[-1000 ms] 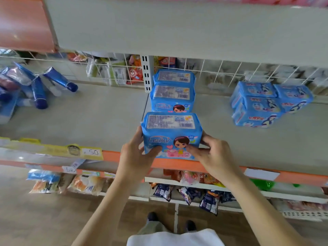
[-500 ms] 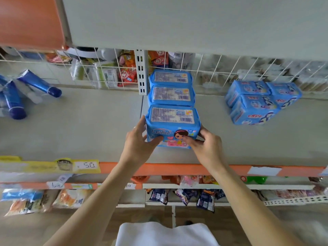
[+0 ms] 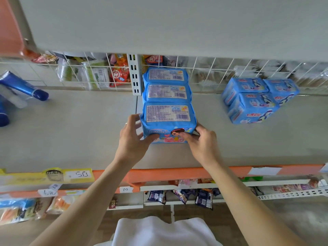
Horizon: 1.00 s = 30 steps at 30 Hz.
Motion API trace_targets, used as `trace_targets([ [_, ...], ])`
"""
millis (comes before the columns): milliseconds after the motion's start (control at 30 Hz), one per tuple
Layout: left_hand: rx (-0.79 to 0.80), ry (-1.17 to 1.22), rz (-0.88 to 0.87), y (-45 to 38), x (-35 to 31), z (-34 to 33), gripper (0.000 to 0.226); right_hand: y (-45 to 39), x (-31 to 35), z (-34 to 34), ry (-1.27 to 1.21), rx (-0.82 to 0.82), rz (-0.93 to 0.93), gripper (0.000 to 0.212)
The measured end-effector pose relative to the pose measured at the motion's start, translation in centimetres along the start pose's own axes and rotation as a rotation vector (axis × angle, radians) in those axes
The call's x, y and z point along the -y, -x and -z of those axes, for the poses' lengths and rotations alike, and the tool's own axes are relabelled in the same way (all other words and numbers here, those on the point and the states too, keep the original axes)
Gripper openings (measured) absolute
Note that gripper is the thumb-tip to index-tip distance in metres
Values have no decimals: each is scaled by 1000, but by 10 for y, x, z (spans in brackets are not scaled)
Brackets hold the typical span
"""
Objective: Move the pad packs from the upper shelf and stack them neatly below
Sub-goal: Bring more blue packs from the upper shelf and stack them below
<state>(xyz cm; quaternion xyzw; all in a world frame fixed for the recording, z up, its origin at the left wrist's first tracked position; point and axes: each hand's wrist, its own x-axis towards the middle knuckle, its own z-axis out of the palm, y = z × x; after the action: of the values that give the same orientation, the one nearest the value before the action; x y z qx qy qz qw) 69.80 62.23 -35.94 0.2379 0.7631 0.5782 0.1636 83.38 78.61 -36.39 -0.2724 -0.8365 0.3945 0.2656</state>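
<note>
A blue pad pack [image 3: 167, 119] with a cartoon face on its front stands on the grey shelf [image 3: 79, 135]. It sits at the front of a row, against a second pack [image 3: 166, 92] and a third pack [image 3: 166, 75] behind it. My left hand [image 3: 132, 141] grips its left side and my right hand [image 3: 202, 142] grips its right front corner. The row runs back to the wire grid beside the white upright.
Another group of blue packs [image 3: 255, 100] sits to the right on the same shelf. Blue tubes [image 3: 24, 87] lie at the far left. The upper shelf's underside [image 3: 177, 23] overhangs. An orange shelf edge [image 3: 159, 174] with price tags runs in front, with snack shelves below.
Both hands have pushed the front pack back from the shelf's orange edge until it sits against the two packs behind. The camera has tilted upward.
</note>
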Motion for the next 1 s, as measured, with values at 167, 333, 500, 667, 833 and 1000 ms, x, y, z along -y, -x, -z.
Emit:
trace_targets([
  [167, 24, -54, -23, -9, 1, 0, 54, -3, -3, -3, 7, -15, 5, 41],
  [333, 40, -110, -19, -11, 3, 2, 54, -1, -6, -4, -19, -12, 5, 47],
  [500, 44, -190, -65, -17, 0, 3, 53, -7, -7, -2, -18, 12, 21, 46],
  [667, 72, -232, -61, -15, 2, 3, 52, -8, -9, -1, -11, 18, -7, 42],
  [833, 93, -253, -42, -9, -3, 5, 56, -3, -3, 2, 47, 41, -12, 49],
  [1000, 73, -341, -68, 2, -3, 8, 69, 7, 7, 1, 149, 1, -8, 57],
])
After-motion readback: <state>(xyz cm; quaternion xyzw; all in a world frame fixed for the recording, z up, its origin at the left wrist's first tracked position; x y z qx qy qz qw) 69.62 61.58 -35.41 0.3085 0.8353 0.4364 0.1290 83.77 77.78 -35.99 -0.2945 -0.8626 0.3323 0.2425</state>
